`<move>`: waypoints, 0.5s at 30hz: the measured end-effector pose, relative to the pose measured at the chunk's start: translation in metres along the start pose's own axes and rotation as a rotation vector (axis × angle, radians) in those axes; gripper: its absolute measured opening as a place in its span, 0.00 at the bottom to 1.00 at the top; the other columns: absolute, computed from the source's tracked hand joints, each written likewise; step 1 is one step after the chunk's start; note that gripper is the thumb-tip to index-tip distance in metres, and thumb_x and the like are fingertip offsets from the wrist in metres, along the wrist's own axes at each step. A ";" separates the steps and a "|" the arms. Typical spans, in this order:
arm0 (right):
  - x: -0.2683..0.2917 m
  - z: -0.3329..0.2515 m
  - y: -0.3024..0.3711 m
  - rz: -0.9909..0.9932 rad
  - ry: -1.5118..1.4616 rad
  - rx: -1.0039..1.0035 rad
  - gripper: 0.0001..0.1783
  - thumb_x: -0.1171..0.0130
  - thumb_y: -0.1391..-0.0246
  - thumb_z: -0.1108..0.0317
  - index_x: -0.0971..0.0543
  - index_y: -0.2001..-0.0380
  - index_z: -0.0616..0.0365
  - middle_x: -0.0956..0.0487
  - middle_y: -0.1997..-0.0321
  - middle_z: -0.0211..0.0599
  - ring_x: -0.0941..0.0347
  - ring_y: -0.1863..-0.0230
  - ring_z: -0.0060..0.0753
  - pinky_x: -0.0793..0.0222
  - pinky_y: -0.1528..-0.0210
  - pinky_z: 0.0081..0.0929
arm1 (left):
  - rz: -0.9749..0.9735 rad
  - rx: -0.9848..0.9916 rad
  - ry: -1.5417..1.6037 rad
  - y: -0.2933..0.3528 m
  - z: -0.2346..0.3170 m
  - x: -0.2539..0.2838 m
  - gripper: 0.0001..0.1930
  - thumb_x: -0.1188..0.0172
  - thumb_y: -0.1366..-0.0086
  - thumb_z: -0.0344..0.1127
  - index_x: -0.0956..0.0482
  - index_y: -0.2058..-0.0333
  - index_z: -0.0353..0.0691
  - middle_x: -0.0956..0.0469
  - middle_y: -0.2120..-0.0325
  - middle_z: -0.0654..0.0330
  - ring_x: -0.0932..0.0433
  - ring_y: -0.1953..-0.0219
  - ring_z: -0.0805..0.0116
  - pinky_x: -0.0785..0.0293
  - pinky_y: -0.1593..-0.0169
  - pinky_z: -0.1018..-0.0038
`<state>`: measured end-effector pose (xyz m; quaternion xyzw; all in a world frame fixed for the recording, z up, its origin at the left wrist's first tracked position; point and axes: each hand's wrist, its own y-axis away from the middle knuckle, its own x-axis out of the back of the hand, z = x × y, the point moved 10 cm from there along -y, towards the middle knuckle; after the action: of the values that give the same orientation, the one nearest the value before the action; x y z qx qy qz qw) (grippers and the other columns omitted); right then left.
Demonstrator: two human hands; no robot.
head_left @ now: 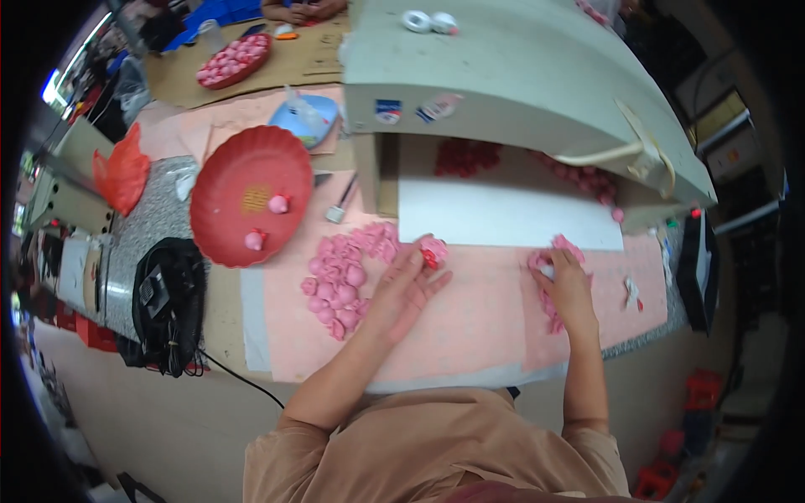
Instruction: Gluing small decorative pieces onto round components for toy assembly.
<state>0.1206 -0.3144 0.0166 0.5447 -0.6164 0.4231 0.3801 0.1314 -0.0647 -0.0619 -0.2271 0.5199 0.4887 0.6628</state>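
Between thumb and fingers, my left hand (402, 293) pinches a small pink-and-red piece (433, 254) in front of the white board (503, 210). To its left lies a heap of round pink pieces (335, 289) on the pink sheet. My right hand (570, 293) reaches down with closed fingers into a second group of pink pieces (555, 317). A bit of white shows at those fingertips; what they grip is too small to name. Two pink-and-red pieces (278, 203) sit in the red scalloped bowl (214, 180) at the left.
A grey-green hooded machine (520, 92) overhangs the board, with red pieces (465, 158) and pink pieces (587, 180) underneath. A blue tray (323, 113), a small brush (337, 211) and a black bag (172, 293) lie leftward. Across the table are another person's hands (306, 10) and a full red bowl (235, 63).
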 end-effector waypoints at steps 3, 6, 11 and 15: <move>0.004 -0.004 0.005 -0.015 -0.039 -0.022 0.16 0.34 0.57 0.70 0.26 0.64 0.65 0.24 0.61 0.48 0.27 0.57 0.51 0.32 0.55 0.40 | 0.012 -0.003 0.017 0.007 0.001 0.002 0.19 0.49 0.32 0.35 0.34 0.43 0.41 0.25 0.56 0.63 0.26 0.53 0.70 0.31 0.42 0.62; 0.023 -0.034 0.010 0.074 -0.124 0.030 0.16 0.35 0.57 0.75 0.26 0.63 0.65 0.24 0.61 0.45 0.26 0.59 0.45 0.31 0.57 0.33 | -0.012 -0.027 0.053 0.011 0.009 -0.002 0.19 0.49 0.32 0.35 0.33 0.44 0.41 0.25 0.57 0.63 0.26 0.53 0.71 0.31 0.42 0.62; -0.029 -0.107 0.021 -0.227 -0.220 0.221 0.19 0.35 0.60 0.76 0.26 0.61 0.62 0.25 0.62 0.43 0.27 0.60 0.45 0.31 0.57 0.33 | -0.014 -0.007 0.096 0.012 0.010 -0.005 0.19 0.50 0.31 0.35 0.34 0.43 0.41 0.25 0.58 0.64 0.26 0.53 0.73 0.30 0.42 0.62; -0.051 -0.116 0.018 -0.183 -0.229 0.220 0.18 0.35 0.58 0.74 0.25 0.61 0.62 0.25 0.62 0.43 0.26 0.59 0.44 0.30 0.57 0.32 | -0.018 -0.032 0.104 0.010 0.019 -0.008 0.19 0.50 0.31 0.36 0.34 0.43 0.41 0.25 0.58 0.64 0.26 0.53 0.73 0.30 0.42 0.62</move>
<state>0.1099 -0.1868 0.0088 0.6815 -0.5534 0.3868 0.2823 0.1311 -0.0483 -0.0461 -0.2675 0.5437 0.4786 0.6355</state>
